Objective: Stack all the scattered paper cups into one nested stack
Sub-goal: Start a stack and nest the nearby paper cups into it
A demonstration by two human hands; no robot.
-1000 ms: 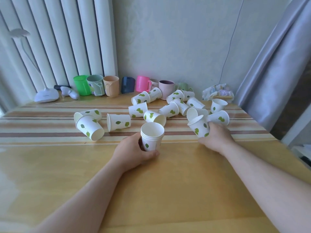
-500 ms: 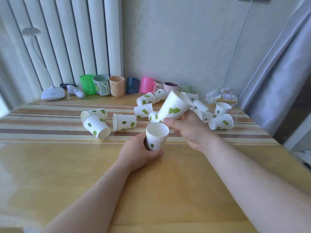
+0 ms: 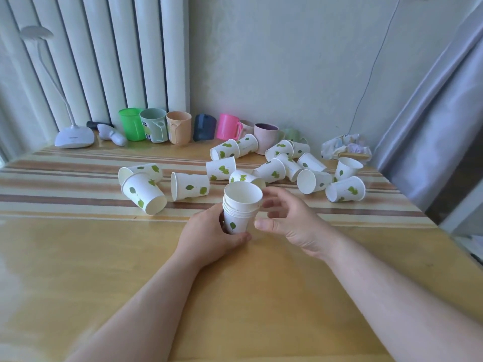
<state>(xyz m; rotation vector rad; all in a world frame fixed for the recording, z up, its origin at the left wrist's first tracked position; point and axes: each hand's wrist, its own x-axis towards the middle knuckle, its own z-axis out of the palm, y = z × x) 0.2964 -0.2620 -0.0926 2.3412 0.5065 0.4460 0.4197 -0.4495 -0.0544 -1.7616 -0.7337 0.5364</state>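
Observation:
A nested stack of white paper cups with green leaves (image 3: 241, 209) stands upright on the table, several rims showing. My left hand (image 3: 209, 237) is wrapped around its lower part. My right hand (image 3: 290, 222) hovers just right of the stack with fingers spread, holding nothing. Several loose paper cups lie on their sides behind: two at the left (image 3: 143, 190), one (image 3: 189, 186) next to them, a cluster in the middle (image 3: 273, 169) and some at the right (image 3: 345, 189). One cup (image 3: 347, 167) stands upright at the far right.
A row of coloured plastic mugs (image 3: 180, 126) lines the wall at the back. A white desk lamp (image 3: 74, 137) stands at the back left, a crumpled packet (image 3: 345, 147) at the back right. The table edge (image 3: 444, 239) runs along the right by a grey curtain.
My right hand picked a cup from the right cluster, carried it over and dropped it into the stack, then let go. The stack is one cup taller. My left hand stayed on the stack.

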